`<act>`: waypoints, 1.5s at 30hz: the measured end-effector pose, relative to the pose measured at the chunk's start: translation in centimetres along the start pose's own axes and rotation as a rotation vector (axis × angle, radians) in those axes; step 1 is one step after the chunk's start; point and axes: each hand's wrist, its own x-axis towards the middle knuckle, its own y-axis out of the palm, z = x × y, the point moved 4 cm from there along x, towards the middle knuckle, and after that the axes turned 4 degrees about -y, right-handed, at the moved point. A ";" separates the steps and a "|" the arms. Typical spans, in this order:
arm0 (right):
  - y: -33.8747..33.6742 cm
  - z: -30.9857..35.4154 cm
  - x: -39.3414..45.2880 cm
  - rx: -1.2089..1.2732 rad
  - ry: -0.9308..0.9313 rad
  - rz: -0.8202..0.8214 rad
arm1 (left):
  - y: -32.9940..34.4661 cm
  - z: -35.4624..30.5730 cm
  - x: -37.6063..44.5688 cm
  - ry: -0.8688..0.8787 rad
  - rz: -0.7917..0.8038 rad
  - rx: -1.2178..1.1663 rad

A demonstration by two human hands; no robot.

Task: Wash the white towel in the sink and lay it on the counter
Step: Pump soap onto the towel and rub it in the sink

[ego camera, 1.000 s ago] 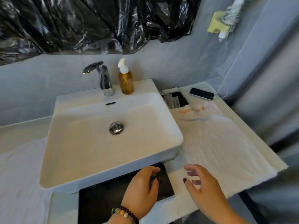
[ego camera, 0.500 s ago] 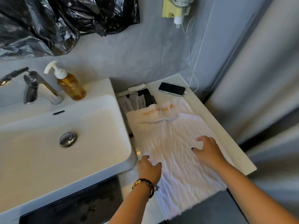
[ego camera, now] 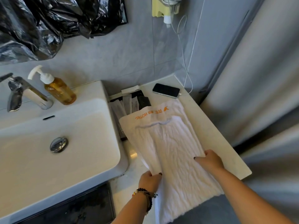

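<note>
Both hands have slid from flat on the towel point(ego camera: 169, 143) to its side edges, left hand point(ego camera: 149, 181) and right hand point(ego camera: 209, 160) fingers pinching cloth on the surface point(ego camera: 218, 135) beside the sink point(ego camera: 64, 143); lift evenly, gather, avoid phone point(ego camera: 166, 90).

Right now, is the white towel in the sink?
No, the white towel lies on the counter beside the sink, gripped by the left hand and right hand.
</note>
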 end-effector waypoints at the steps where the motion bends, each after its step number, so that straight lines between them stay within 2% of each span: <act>1: 0.7 0.3 -0.7 0.028 -0.054 0.049 | 0.2 -0.2 -0.4 0.048 0.031 0.017; 3: 1.8 0.9 -2.4 0.100 -0.176 0.106 | 0.4 -0.3 -1.2 0.137 0.073 -0.007; 9: 1.4 3.7 -7.3 0.219 -0.378 0.108 | -0.5 -1.3 -4.3 0.303 0.088 -0.219; 13: 0.1 7.0 -10.8 0.246 -0.533 0.130 | -1.7 -3.7 -7.0 0.423 0.093 -0.342; 19: -4.2 13.4 -16.2 0.290 -0.796 0.067 | -6.9 -8.0 -11.3 0.583 0.116 -0.551; 23: -6.3 18.4 -20.1 0.175 -0.996 0.043 | -11.5 -10.8 -15.7 0.790 0.243 -0.668; 27: -6.3 23.9 -24.7 -0.107 -1.233 0.001 | -16.5 -13.0 -21.1 1.029 0.345 -0.632; 29: -6.0 27.0 -26.9 -0.138 -1.283 -0.023 | -19.4 -13.9 -23.7 1.140 0.355 -0.584; 32: -5.6 31.8 -29.8 -0.060 -1.344 -0.124 | -24.6 -14.7 -26.7 1.253 0.289 -0.555; 36: -4.5 38.5 -34.4 -0.026 -1.480 -0.345 | -32.8 -14.5 -28.5 1.332 0.051 -0.529; 40: -3.6 45.5 -37.5 0.141 -1.495 -0.328 | -38.9 -14.4 -27.9 1.320 -0.121 -0.354; 43: -2.7 48.8 -38.3 0.331 -1.428 -0.230 | -44.0 -13.9 -25.9 1.220 -0.166 -0.432; 45: -1.8 49.7 -38.2 0.375 -1.383 -0.247 | -47.9 -12.9 -24.3 1.145 -0.220 -0.497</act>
